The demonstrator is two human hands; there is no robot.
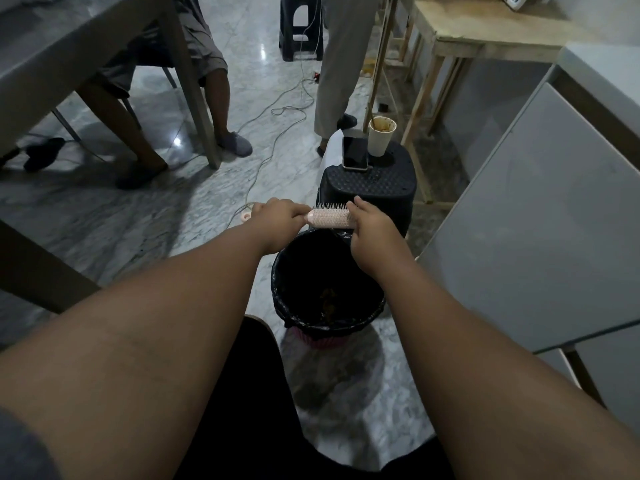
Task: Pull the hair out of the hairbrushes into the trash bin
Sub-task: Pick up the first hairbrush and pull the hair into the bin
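Left grip (277, 216) clenched on hairbrush (331, 218) handle, right grip (369, 221) pinching at its bristle end, frame centre, above trash bin (294, 306). I'd pull hair straight off, drop over the bin.

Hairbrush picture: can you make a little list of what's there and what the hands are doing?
hairbrush: pink, held sideways above the bin's far rim
left hand: grips the handle
right hand: at the bristle end
trash bin: black liner, open, on the floor
stool: behind the bin, holds a phone and paper cup
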